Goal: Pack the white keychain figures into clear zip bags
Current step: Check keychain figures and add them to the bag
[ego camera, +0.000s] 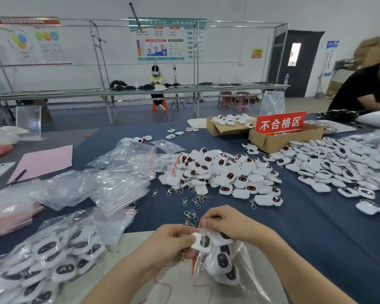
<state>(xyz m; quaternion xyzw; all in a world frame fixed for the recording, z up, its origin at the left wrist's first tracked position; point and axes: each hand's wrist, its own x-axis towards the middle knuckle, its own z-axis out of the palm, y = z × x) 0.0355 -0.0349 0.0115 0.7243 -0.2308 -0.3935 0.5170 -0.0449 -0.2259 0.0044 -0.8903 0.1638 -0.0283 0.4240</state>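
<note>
My left hand point(173, 240) pinches a white keychain figure point(203, 242) with a dark oval face at the mouth of a clear zip bag point(241, 270). The bag holds several figures. Its red-striped top edge is pinched by my right hand point(226, 222). A metal clasp hangs under my left fingers. A big heap of loose figures point(226, 172) lies beyond my hands on the blue cloth. Empty clear zip bags point(119, 176) are piled to the left. A filled bag of figures point(46, 264) lies at the near left.
More figures point(338, 163) spread across the right. Two cardboard boxes point(279, 139) with a red sign stand at the back right. Loose metal clasps point(191, 200) lie ahead of my hands. A pink sheet point(44, 161) and a pen lie left. A person in black point(360, 88) works at far right.
</note>
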